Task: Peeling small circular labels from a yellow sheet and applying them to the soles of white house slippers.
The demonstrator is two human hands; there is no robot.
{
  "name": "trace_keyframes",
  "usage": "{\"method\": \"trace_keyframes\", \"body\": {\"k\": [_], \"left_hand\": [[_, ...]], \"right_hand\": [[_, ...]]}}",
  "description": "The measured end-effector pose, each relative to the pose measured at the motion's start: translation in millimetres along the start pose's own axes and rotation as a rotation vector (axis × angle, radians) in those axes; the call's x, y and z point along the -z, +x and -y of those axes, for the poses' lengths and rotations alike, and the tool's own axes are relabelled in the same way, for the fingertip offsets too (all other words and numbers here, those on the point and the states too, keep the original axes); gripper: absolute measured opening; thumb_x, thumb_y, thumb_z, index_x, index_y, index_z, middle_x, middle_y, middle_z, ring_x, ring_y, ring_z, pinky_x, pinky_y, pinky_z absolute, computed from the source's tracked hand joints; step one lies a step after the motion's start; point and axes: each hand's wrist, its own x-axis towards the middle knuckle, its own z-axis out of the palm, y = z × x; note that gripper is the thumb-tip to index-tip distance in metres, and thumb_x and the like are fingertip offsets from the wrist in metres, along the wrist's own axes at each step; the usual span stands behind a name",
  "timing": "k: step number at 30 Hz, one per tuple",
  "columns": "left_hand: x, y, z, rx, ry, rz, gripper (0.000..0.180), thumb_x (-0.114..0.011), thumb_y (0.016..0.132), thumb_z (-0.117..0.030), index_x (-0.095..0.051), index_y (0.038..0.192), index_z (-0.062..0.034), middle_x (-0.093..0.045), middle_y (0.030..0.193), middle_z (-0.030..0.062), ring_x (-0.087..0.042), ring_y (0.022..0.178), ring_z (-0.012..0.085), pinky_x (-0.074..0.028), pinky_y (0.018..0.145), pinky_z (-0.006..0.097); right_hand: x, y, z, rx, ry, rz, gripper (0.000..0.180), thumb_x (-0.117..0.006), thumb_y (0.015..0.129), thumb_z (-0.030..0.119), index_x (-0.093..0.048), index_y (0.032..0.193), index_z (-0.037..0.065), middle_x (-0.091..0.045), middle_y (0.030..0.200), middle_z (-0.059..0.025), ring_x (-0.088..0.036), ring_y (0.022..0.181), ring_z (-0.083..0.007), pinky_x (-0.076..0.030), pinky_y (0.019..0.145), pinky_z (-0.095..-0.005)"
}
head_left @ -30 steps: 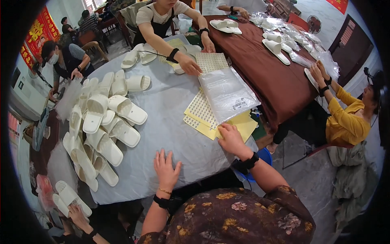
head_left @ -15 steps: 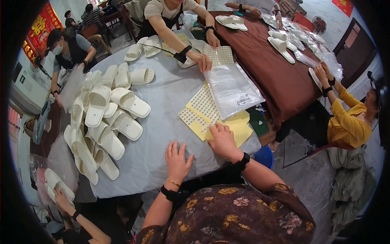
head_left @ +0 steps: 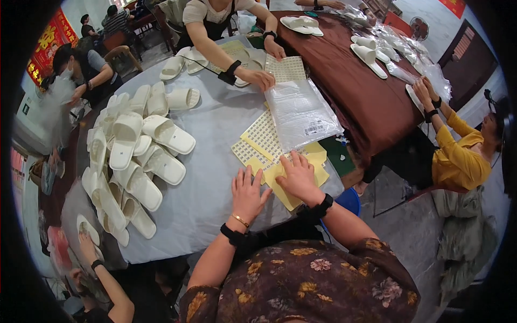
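My left hand point(head_left: 247, 192) lies on the grey table cover with its fingers stretched out, its fingertips beside the lower edge of the sticker sheets point(head_left: 262, 131). Spread over the yellow backing paper point(head_left: 316, 171) is my right hand point(head_left: 298, 177), its fingers apart and gripping nothing that I can see. The sheets are yellowish, with rows of small printed labels, and overlap one another. Partly covering them is a clear plastic bag packet point(head_left: 296, 110) with a barcode label. A co-worker's hand point(head_left: 257, 79) across the table touches the packet's far left corner.
White slippers point(head_left: 125, 141) are heaped on the left of the table point(head_left: 210, 215). Several people work around it. On the right, a brown-covered table point(head_left: 328, 59) bears slippers and plastic bags. A blue bucket point(head_left: 349, 202) stands below the table's right edge.
My left hand has moved right, closer to the sticker sheets and my right hand. At the far left, a co-worker has lifted a clear bag. The whole view has shifted slightly.
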Motion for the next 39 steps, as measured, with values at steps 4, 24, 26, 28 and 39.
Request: {"method": "trace_keyframes", "body": {"k": [4,24,26,28,39], "left_hand": [[-6.1,19.0,5.4,-0.023,0.07,0.045,0.064,-0.066,0.087,-0.045,-0.052,0.14,-0.0114,-0.039,0.15,0.0204,-0.032,0.139,0.0415,-0.024,0.113,0.055],[39.8,-60.5,51.3,0.132,-0.115,-0.066,0.062,-0.068,0.088,-0.032,-0.049,0.14,-0.0045,-0.039,0.148,0.0252,-0.033,0.138,0.0433,-0.026,0.114,0.051],[40.7,-70.6,53.7,0.152,-0.144,-0.13,0.058,-0.069,0.087,-0.029,-0.052,0.135,-0.0033,-0.043,0.144,0.0255,-0.036,0.135,0.0451,-0.029,0.112,0.052],[40.6,-79.1,55.6,0.161,-0.142,-0.141,0.057,-0.068,0.087,-0.029,-0.053,0.135,-0.0028,-0.043,0.144,0.0253,-0.036,0.135,0.0449,-0.029,0.112,0.052],[33.9,-98.4,56.8,0.192,-0.107,-0.204,0.051,-0.068,0.087,-0.023,-0.055,0.131,-0.001,-0.046,0.141,0.0247,-0.04,0.132,0.0428,-0.031,0.111,0.051]], "right_hand": [[4.3,5.5,-0.9,-0.021,-0.037,0.002,0.069,-0.072,0.081,0.041,-0.049,0.141,0.016,-0.041,0.147,-0.0178,-0.037,0.134,-0.0393,-0.034,0.102,-0.0573],[21.2,54.8,-50.8,-0.081,0.585,-0.117,0.055,-0.071,0.083,0.029,-0.058,0.126,-0.002,-0.066,0.11,-0.0265,-0.064,0.098,-0.0409,-0.052,0.084,-0.0449],[22.7,66.1,-56.1,-0.195,0.642,-0.165,0.054,-0.069,0.083,0.025,-0.059,0.124,-0.008,-0.065,0.113,-0.031,-0.065,0.099,-0.0392,-0.052,0.087,-0.0434],[25.2,72.5,-62.7,-0.189,0.647,-0.143,0.052,-0.068,0.082,0.024,-0.059,0.122,-0.009,-0.065,0.11,-0.0301,-0.065,0.097,-0.0403,-0.052,0.086,-0.0443],[59.1,73.5,-105.0,-0.307,0.374,-0.172,0.04,-0.069,0.081,0.023,-0.066,0.111,-0.003,-0.068,0.107,-0.0257,-0.065,0.103,-0.0391,-0.051,0.09,-0.0438]]}}
